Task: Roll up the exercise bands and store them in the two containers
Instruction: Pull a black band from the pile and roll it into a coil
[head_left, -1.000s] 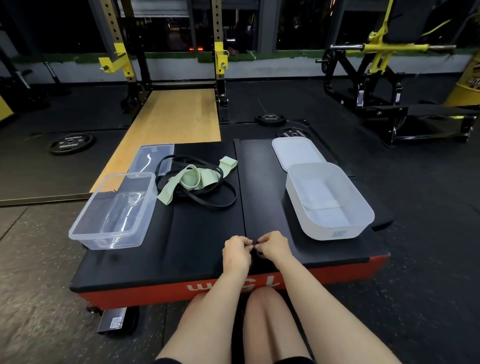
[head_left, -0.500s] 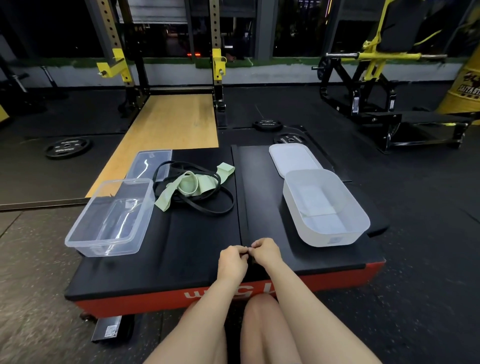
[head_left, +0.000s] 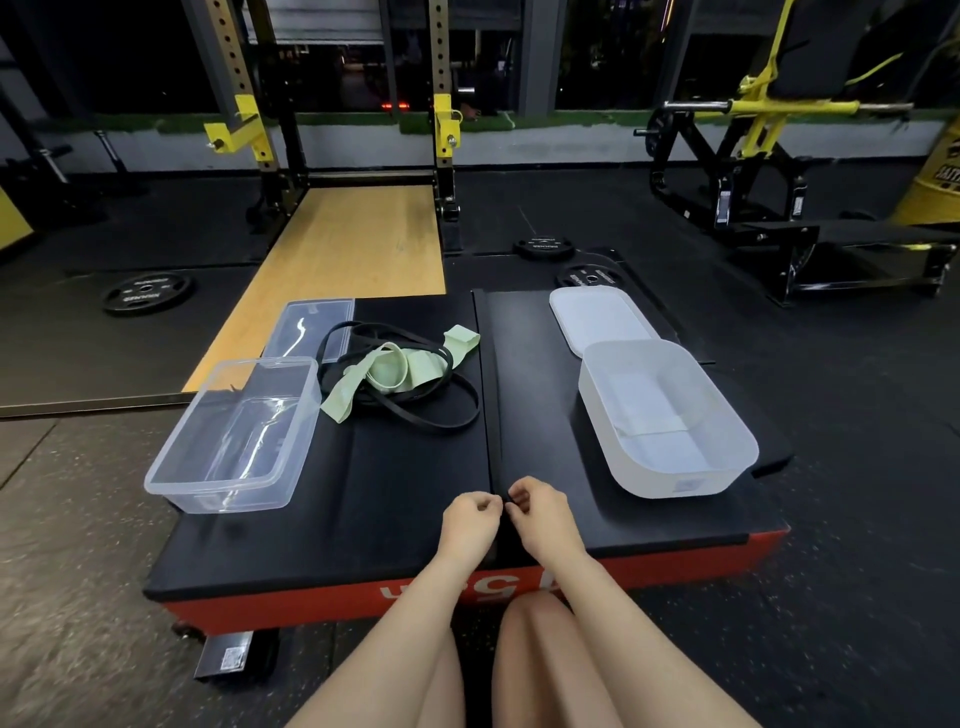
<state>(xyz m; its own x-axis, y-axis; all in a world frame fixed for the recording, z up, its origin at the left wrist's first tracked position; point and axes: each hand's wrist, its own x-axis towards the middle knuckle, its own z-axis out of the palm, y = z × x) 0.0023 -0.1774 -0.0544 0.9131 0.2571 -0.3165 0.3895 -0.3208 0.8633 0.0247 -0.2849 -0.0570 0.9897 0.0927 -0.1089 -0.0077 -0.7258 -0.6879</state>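
A long black band (head_left: 488, 395) lies straight down the middle of the black padded platform (head_left: 395, 493). At its near end, my left hand (head_left: 470, 525) and my right hand (head_left: 543, 519) pinch it between fingertips, knuckles almost touching. A pale green band (head_left: 387, 371) lies tangled with thin black loop bands (head_left: 447, 415) at the platform's far left-centre. On the left stands a clear plastic container (head_left: 171, 480) with nothing in it. An empty white container (head_left: 670, 483) sits on the right.
A clear lid (head_left: 311, 327) lies behind the clear container, and a white lid (head_left: 597, 317) behind the white one. Weight plates (head_left: 148, 293) lie on the dark gym floor. A squat rack (head_left: 441, 130) and a wooden lifting platform (head_left: 353, 244) stand beyond.
Both hands stay pinched together on the band's near end, with only small finger movement. The view has tilted slightly, so everything sits lower in the frame.
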